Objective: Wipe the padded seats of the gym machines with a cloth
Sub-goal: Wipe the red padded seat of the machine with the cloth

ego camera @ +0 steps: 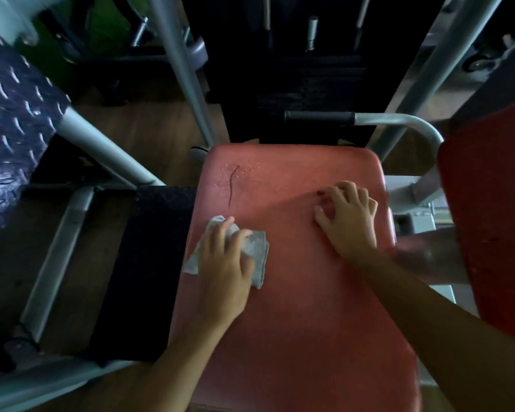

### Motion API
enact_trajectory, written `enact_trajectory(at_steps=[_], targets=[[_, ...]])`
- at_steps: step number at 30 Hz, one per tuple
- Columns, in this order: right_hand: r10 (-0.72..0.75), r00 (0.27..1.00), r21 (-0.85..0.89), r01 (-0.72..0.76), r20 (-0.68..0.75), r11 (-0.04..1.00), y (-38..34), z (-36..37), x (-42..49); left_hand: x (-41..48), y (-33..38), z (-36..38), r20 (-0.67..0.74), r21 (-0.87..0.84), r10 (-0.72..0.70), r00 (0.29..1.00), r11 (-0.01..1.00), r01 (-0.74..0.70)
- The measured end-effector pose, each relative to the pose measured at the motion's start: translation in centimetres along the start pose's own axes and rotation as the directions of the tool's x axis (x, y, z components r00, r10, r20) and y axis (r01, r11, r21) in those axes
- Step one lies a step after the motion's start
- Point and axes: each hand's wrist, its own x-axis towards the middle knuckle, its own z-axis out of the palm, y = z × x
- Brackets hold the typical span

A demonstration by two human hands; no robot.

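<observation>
- cloth (257, 251): small grey rag, bunched, on left-centre of red seat pad (295, 307), under left hand (223, 263); fingers curled over it, pressing down.
- right hand (350, 215): holds nothing, fingers spread & bent, tips resting on pad nr right edge.
- cloth prob light, soft, limp; likely to fold/slip, so palm it from top w/ edges tucked.
- pad looks smooth, cushioned vinyl; tear (234, 185) w/ droplets at far left, may snag.

A: Seat?
B: One red padded seat (295, 307), centre; dark split (232, 185) at 11 o'clock.
A: Hands?
B: Two. At 9 o'clock, left hand (223, 263) grips grey cloth (257, 251) against the seat. At 2 o'clock, right hand (348, 221), fingers bent, tips on padding.
</observation>
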Motion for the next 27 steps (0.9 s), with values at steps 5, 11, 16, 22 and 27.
enact_trajectory(at_steps=[5, 11, 16, 22, 27], targets=[[0.008, 0.999, -0.059, -0.010, -0.046, 0.998, -1.3, 1.9, 0.0, 2.9, -0.1, 1.6, -0.073, 0.111, 0.021, 0.997, 0.994, -0.013], [0.028, 0.998, -0.098, -0.032, -0.048, 0.995, -1.6, 2.4, 0.4, 15.5, -4.3, 3.5, -0.007, 0.166, 0.173, 0.985, 0.971, -0.170], [0.052, 0.998, -0.125, -0.058, -0.047, 0.990, -1.8, 2.1, 0.5, 15.5, -2.4, 3.4, 0.058, 0.037, 0.251, 0.966, 0.967, -0.253], [0.060, 0.998, -0.133, -0.065, -0.037, 0.989, -1.9, 2.1, 0.5, 14.2, -6.6, 2.0, 0.189, -0.264, 0.758, 0.625, 0.652, -0.711], [0.066, 0.996, -0.157, -0.074, -0.058, 0.985, -1.8, 2.4, 0.5, 19.4, -2.6, 5.6, -0.002, -0.034, 0.185, 0.983, 0.982, -0.185]])
